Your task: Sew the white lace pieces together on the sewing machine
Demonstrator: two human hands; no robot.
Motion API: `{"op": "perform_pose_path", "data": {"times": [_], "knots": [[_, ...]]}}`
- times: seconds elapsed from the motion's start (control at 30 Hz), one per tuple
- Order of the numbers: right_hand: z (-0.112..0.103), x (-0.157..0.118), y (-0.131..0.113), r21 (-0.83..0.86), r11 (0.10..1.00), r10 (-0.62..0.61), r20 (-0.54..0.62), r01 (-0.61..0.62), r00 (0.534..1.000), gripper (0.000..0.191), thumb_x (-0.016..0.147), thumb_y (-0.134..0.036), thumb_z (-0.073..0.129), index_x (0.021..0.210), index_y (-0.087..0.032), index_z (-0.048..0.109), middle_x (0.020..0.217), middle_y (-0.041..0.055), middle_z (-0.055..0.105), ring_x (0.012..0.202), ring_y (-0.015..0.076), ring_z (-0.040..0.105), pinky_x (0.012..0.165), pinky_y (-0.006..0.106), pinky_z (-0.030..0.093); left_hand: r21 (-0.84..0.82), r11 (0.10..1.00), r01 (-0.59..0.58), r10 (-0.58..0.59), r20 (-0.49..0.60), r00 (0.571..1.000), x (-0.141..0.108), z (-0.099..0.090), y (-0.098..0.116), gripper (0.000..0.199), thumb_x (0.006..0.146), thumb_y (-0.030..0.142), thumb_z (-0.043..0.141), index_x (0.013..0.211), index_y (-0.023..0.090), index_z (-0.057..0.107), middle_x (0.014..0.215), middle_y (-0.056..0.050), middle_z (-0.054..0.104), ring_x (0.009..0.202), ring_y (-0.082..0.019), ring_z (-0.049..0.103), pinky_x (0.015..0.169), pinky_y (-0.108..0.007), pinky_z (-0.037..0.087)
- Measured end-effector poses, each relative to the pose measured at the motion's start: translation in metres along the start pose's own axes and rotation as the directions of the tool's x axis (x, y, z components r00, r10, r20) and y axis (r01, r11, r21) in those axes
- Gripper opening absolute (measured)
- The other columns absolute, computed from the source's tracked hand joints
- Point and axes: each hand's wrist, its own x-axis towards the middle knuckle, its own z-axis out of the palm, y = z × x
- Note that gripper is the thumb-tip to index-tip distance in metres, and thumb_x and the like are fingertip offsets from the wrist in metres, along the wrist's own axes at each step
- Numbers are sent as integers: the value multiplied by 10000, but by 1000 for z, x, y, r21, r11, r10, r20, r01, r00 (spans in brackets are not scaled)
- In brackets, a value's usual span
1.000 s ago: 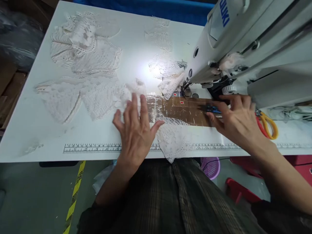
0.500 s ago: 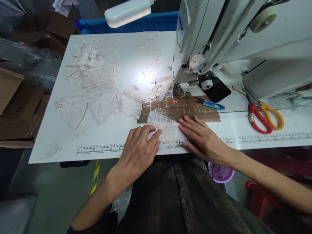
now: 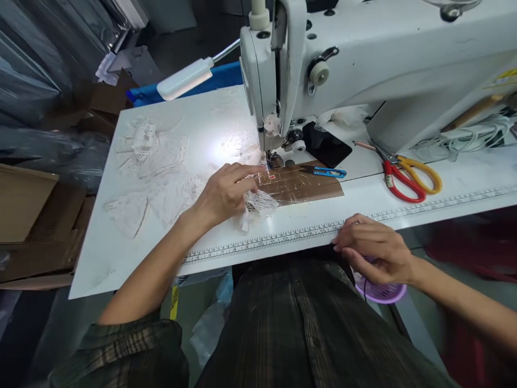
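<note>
Lace (image 3: 262,202) in front of the sewing machine (image 3: 343,64), partly over a brown sheet (image 3: 313,187) presumably laid for smooth sliding.
My left hand (image 3: 229,193) bends over the white, openwork, rumpled piece, apparently steadying it, grip hidden; my right hand (image 3: 371,249), loosely curled, is by the tabletop (image 3: 305,215) edge, contents unclear.

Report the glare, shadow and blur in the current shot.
Head view: glare burns out a patch of the table left of the sewing machine, washing out nearby lace; head view, centre: small glints streak the brown strip; head view, lower right: red shapes sit in shadow, blurred, from motion or focus I cannot tell.
</note>
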Motion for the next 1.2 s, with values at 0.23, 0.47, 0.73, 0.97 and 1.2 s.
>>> {"op": "perform_pose_path", "data": {"times": [0.23, 0.47, 0.73, 0.97, 1.2], "knots": [[33, 57, 14, -106, 990, -84, 75, 91, 994, 170, 964, -224, 516, 1035, -187, 665, 1034, 94, 733, 984, 218, 671, 841, 400, 492, 104, 949, 298, -300, 1, 954, -26, -16, 33, 268, 968, 230, 425, 1082, 126, 644, 951, -99, 690, 810, -205, 625, 647, -319, 501], [58, 85, 14, -225, 966, -36, 368, 126, 929, 279, 1000, -326, 481, 920, -124, 657, 923, 123, 663, 883, 236, 576, 790, 393, 417, 138, 886, 443, -463, 186, 867, -24, -13, 40, 365, 1025, 385, 380, 1013, 142, 652, 930, -80, 656, 759, -196, 616, 615, -302, 463], [42, 54, -10, -92, 995, 7, 371, 29, 929, 190, 988, -215, 498, 1005, -133, 669, 1064, 134, 670, 986, 238, 568, 860, 399, 423, 281, 934, 222, -264, 122, 957, -16, 19, 66, 258, 992, 290, 484, 1060, 124, 670, 1118, -163, 662, 1004, -296, 630, 865, -441, 492], [54, 69, -12, 36, 999, -10, 382, -4, 924, 301, 995, -267, 507, 1236, -139, 635, 1315, 155, 614, 1233, 262, 541, 1016, 456, 427, 294, 926, 236, -246, -3, 969, 9, 10, -6, 552, 916, 336, 647, 1403, 147, 469, 1429, -224, 506, 1243, -351, 537, 988, -539, 449], [32, 87, 13, 123, 985, 86, 238, -118, 968, 201, 987, -235, 494, 1025, -153, 673, 1086, 126, 680, 972, 197, 638, 873, 345, 513, -69, 983, 173, -174, -9, 985, 2, 24, 17, 251, 1000, 314, 499, 1045, 115, 645, 990, -108, 664, 877, -191, 637, 716, -332, 562]]}}
